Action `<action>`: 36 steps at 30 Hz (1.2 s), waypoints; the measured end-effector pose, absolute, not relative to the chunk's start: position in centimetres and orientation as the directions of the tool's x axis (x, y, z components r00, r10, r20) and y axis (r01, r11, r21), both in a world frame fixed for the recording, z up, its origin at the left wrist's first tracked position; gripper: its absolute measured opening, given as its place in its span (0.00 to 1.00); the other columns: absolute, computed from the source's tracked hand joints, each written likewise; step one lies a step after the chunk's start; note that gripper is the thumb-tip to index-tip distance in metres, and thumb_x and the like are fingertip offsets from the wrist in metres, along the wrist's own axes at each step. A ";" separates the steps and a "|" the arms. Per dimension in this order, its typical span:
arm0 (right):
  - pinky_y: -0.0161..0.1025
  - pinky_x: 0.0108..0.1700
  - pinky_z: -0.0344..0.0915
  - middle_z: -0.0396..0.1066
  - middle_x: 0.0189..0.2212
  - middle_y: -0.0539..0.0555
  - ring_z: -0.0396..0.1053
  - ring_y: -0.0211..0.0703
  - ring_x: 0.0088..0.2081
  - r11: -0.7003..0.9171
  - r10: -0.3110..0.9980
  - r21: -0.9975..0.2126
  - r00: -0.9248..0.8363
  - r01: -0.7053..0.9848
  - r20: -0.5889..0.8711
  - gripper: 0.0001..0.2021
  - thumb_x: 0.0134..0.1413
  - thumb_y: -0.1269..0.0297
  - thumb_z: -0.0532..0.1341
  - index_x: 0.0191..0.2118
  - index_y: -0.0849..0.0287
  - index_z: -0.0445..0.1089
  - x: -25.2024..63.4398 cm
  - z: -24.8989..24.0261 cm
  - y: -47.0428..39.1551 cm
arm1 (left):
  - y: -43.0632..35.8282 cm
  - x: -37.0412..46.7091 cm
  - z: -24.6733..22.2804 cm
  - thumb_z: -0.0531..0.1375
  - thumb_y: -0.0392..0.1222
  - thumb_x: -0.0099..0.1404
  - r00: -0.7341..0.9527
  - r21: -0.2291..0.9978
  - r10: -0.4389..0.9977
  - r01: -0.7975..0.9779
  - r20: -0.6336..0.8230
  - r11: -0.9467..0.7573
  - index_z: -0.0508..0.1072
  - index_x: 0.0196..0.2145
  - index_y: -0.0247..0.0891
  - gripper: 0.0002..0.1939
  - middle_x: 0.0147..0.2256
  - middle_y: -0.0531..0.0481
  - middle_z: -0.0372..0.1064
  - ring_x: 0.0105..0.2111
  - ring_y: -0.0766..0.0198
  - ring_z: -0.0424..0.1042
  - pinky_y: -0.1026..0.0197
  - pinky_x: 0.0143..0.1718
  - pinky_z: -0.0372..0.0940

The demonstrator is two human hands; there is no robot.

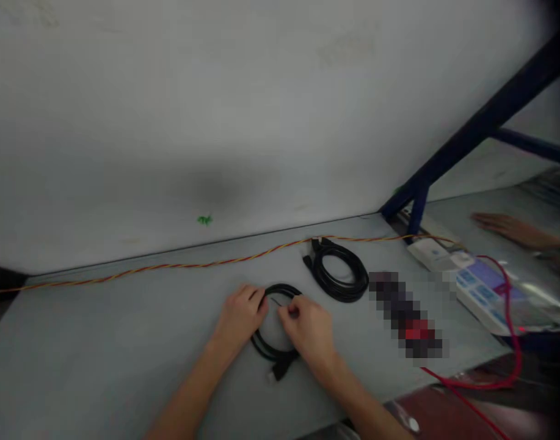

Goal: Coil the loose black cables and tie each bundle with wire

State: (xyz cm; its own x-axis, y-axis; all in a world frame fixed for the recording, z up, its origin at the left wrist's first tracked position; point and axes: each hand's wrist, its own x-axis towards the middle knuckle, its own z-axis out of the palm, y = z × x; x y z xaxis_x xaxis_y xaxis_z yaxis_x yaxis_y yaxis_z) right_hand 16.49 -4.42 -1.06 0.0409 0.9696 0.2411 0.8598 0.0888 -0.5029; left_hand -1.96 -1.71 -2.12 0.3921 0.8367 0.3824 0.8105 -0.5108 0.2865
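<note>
A coiled black cable [280,287] lies on the grey tabletop [124,354] between my hands, its plug end [282,369] pointing toward me. My left hand [243,310] is closed on the left side of the coil, thumb and fingers pinching the loops. Closed in a pinch at the coil's right side is my right hand [311,327]. A thin dark strip [276,302] sticks out from its fingertips into the middle of the ring; its full length is hidden. Just behind my right hand rests a second coiled black cable [329,286], with its connectors at the upper left.
A twisted red and yellow wire [192,264] crosses the table before a pale wall [215,122]. At right are a blurred-out dark and red object [408,318], a red hose or cable [509,293], printed boxes [474,284] and a blue frame [467,131]. Beyond it shows another person's hand [504,226].
</note>
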 end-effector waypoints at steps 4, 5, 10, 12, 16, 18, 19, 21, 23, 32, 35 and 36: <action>0.39 0.32 0.54 0.76 0.25 0.50 0.73 0.43 0.28 0.055 0.981 -0.476 0.042 0.878 0.191 0.09 0.57 0.68 0.62 0.25 0.56 0.70 16.2 -1.2 -4.5 | -1.4 -1.7 -2.1 0.64 0.31 0.64 0.344 0.339 0.860 0.813 0.377 -0.474 0.80 0.41 0.38 0.09 0.36 0.45 0.78 0.38 0.53 0.77 0.52 0.41 0.75; 0.39 0.32 0.55 0.76 0.26 0.50 0.74 0.43 0.28 0.051 0.983 -0.475 0.040 0.879 0.180 0.09 0.57 0.68 0.63 0.25 0.56 0.70 16.1 -1.2 -4.5 | -1.3 -1.7 -2.2 0.64 0.31 0.64 0.336 0.352 0.861 0.809 0.380 -0.471 0.80 0.41 0.38 0.09 0.36 0.45 0.79 0.37 0.54 0.77 0.53 0.41 0.75; 0.39 0.33 0.56 0.79 0.28 0.51 0.76 0.45 0.31 0.037 0.989 -0.464 0.033 0.885 0.141 0.10 0.61 0.66 0.62 0.28 0.55 0.75 15.6 -1.1 -4.6 | -1.2 -1.7 -2.5 0.64 0.30 0.63 0.310 0.404 0.850 0.776 0.426 -0.485 0.80 0.40 0.39 0.09 0.36 0.47 0.80 0.37 0.57 0.78 0.55 0.42 0.76; 0.39 0.32 0.56 0.80 0.29 0.52 0.77 0.45 0.31 0.027 0.993 -0.456 0.030 0.889 0.118 0.11 0.64 0.64 0.62 0.29 0.55 0.76 15.5 -0.8 -4.6 | -1.3 -1.8 -2.4 0.63 0.31 0.65 0.300 0.417 0.842 0.763 0.448 -0.494 0.80 0.41 0.39 0.09 0.38 0.46 0.80 0.38 0.57 0.78 0.54 0.43 0.76; 0.39 0.32 0.55 0.81 0.31 0.52 0.78 0.47 0.32 -0.003 0.998 -0.464 0.033 0.886 0.057 0.12 0.66 0.60 0.62 0.32 0.53 0.79 15.1 0.1 -4.2 | -1.6 -1.9 -2.3 0.62 0.33 0.68 0.300 0.428 0.826 0.742 0.478 -0.517 0.80 0.43 0.39 0.09 0.38 0.45 0.80 0.38 0.57 0.78 0.55 0.43 0.76; 0.39 0.32 0.55 0.82 0.31 0.52 0.78 0.47 0.32 -0.027 0.999 -0.474 0.040 0.880 0.018 0.13 0.67 0.58 0.62 0.32 0.53 0.80 14.7 0.5 -4.0 | -1.6 -2.0 -2.5 0.61 0.34 0.68 0.301 0.425 0.820 0.738 0.487 -0.524 0.80 0.43 0.39 0.09 0.38 0.45 0.80 0.37 0.57 0.79 0.55 0.42 0.76; 0.39 0.32 0.55 0.82 0.31 0.52 0.78 0.47 0.32 -0.038 0.999 -0.482 0.044 0.876 0.002 0.13 0.67 0.58 0.62 0.32 0.53 0.80 14.5 0.7 -3.8 | -1.6 -2.0 -2.5 0.61 0.34 0.69 0.302 0.423 0.818 0.738 0.490 -0.525 0.80 0.44 0.39 0.09 0.38 0.45 0.80 0.37 0.57 0.79 0.54 0.42 0.76; 0.38 0.32 0.55 0.82 0.31 0.52 0.78 0.46 0.33 -0.049 0.999 -0.500 0.047 0.864 -0.016 0.13 0.68 0.59 0.62 0.33 0.53 0.80 14.0 0.9 -3.6 | -1.6 -2.0 -2.6 0.61 0.35 0.69 0.305 0.418 0.818 0.741 0.488 -0.526 0.80 0.45 0.40 0.10 0.39 0.45 0.81 0.37 0.57 0.79 0.54 0.41 0.76; 0.38 0.32 0.56 0.82 0.32 0.52 0.78 0.45 0.34 -0.043 0.999 -0.519 0.040 0.853 -0.017 0.12 0.68 0.59 0.61 0.34 0.53 0.81 13.8 0.8 -3.3 | -1.6 -2.0 -2.5 0.62 0.35 0.69 0.309 0.412 0.820 0.746 0.482 -0.523 0.80 0.46 0.40 0.09 0.38 0.46 0.81 0.37 0.57 0.79 0.54 0.41 0.75; 0.37 0.35 0.62 0.80 0.39 0.52 0.77 0.43 0.38 0.285 0.953 -0.502 -0.297 0.817 0.058 0.10 0.70 0.62 0.60 0.43 0.52 0.80 16.2 0.5 -2.3 | -1.7 -2.4 -1.6 0.64 0.37 0.69 0.309 0.374 0.838 0.786 0.450 -0.492 0.80 0.34 0.41 0.05 0.37 0.46 0.77 0.40 0.55 0.74 0.50 0.43 0.71; 0.37 0.35 0.63 0.78 0.39 0.52 0.76 0.42 0.36 0.417 0.901 -0.440 -0.426 0.795 0.085 0.08 0.69 0.64 0.60 0.45 0.54 0.79 17.0 0.7 -1.7 | -1.7 -2.4 -1.6 0.63 0.37 0.70 0.326 0.368 0.841 0.788 0.431 -0.494 0.79 0.33 0.41 0.07 0.35 0.48 0.76 0.38 0.57 0.74 0.52 0.42 0.70; 0.37 0.35 0.63 0.78 0.40 0.52 0.76 0.42 0.36 0.454 0.883 -0.425 -0.460 0.783 0.096 0.08 0.70 0.66 0.60 0.46 0.54 0.78 17.2 0.8 -1.5 | -1.7 -2.4 -1.6 0.63 0.37 0.70 0.329 0.365 0.843 0.790 0.425 -0.492 0.79 0.33 0.41 0.07 0.35 0.48 0.76 0.37 0.57 0.73 0.52 0.42 0.70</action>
State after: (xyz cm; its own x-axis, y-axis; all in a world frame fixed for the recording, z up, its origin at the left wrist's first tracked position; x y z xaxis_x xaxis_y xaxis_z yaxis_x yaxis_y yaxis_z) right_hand 17.21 -1.54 0.77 -0.4598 0.8828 0.0961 0.7830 0.4541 -0.4251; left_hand -2.38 -1.70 -1.61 0.3292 0.8432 0.4249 0.7902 -0.4924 0.3649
